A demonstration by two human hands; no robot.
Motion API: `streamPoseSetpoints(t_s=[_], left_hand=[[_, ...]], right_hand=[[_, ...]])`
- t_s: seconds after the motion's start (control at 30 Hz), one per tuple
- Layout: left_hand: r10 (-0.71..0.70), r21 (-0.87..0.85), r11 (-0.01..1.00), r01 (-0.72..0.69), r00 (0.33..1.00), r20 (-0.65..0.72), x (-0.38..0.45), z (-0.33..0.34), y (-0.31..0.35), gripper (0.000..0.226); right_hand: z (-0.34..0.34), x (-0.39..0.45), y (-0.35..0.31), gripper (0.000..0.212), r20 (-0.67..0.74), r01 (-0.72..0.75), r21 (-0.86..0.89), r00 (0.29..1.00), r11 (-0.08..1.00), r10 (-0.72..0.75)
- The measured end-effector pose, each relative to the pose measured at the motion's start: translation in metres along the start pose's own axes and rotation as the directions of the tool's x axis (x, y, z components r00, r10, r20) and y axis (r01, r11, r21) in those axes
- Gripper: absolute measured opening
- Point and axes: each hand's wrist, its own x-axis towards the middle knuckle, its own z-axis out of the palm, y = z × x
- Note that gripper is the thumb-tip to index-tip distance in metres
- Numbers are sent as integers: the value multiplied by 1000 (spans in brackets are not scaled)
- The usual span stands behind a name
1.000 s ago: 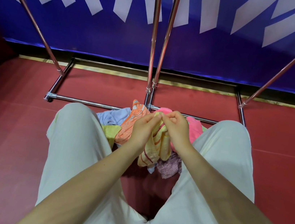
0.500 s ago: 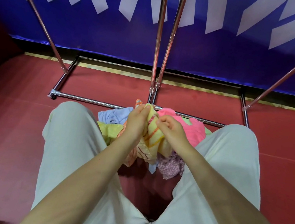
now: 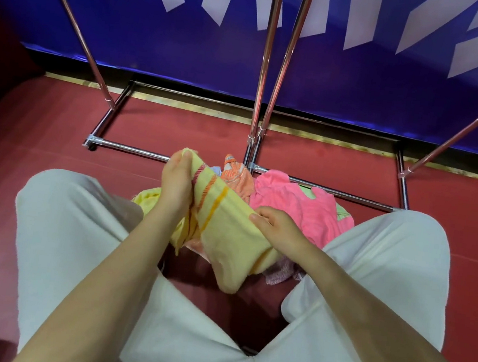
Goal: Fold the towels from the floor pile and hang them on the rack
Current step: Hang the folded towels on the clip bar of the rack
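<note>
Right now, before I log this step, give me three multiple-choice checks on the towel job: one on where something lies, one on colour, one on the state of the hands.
1. Where is the pink towel?
A. hung on the rack
B. on the floor pile, right of the held towel
C. across the left knee

2. What colour is the towel being held?
A. yellow with orange stripes
B. plain blue
C. white

3. How do the hands stand?
A. both idle
B. only one grips
C. both grip the towel

Answers: 1 B, it lies by the rack's base bar. 2 A, the yellow towel shows orange stripes. 3 C, the left hand pinches its upper corner and the right hand its edge.
</note>
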Motion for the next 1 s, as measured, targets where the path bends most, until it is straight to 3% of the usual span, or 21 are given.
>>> streamPoseSetpoints(t_s=[0.13,0.27,0.5,0.6,0.73,0.87,1.0], left_hand=[[-52,-118,992,37,990,-130,13,-31,-2,25],[-28,-95,995,10,980,-196,19,-57,-5,28],[33,-16,999,-38,977,-209,16,-68,-2,31],[86,65,995,-75,979,-184,14,-65,-2,34],[148,169,976,-137,987,-57,3,-48,-2,29],[203,212,954,-214,976,74,-5,-35,-2,21],[237,211,945,-252,967,92,-7,-31,3,21]], right_hand=[[3,-4,8,37,70,-1,-158,997,987,12],[1,-9,12,40,115,50,-350,993,935,-10],[-8,-4,11,27,74,125,-709,992,694,-103],[-15,3,17,27,-26,39,-674,997,738,-76],[-32,8,25,45,-213,-165,-637,976,753,34],[-45,7,34,32,-304,-314,-581,939,750,158],[-50,7,37,15,-385,-393,-424,894,816,230]])
